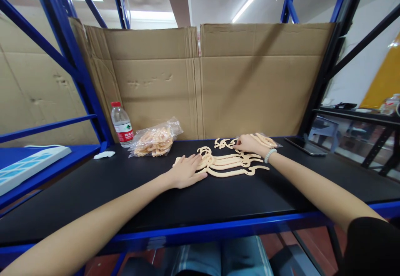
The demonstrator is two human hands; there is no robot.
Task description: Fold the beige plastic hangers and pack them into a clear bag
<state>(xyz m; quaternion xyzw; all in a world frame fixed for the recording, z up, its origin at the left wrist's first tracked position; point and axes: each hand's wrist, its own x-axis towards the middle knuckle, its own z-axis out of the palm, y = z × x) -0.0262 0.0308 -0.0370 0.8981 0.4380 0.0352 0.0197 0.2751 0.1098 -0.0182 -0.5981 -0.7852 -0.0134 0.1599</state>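
Left hand [186, 172] palm down at the left end of some beige looped pieces [204, 150], covering part of them, fingers stretched almost straight and thumb set apart; open and flat, not wrapped round anything. Right hand [249, 144] farther across the black table [237, 203], back of the hand up, fingers bent down to a cluster of small curved pieces [222, 144]; cannot tell from this angle whether pinching one or only touching. Round the right wrist, a pale beaded bracelet [270, 155].

Between left hand and right forearm, several long curved pieces [225, 174], also beige, laid roughly side by side across the table, with hooked and knobbed right ends and left ends meeting the looped pieces. Just beyond these, near the cardboard, the small curved pieces, loose on the table. Beside the right hand and partly behind it, a small clear bag [267, 140] with more beige pieces inside.

Well to the left, a larger plastic bag [154, 141] full of similar pieces, and just beside it an upright water bottle [121, 125] with a red cap. Near the bottle, a small white object [104, 155], too unclear to name. Toward the right end, a dark flat device [305, 146]. Along the back, upright cardboard [250, 80].
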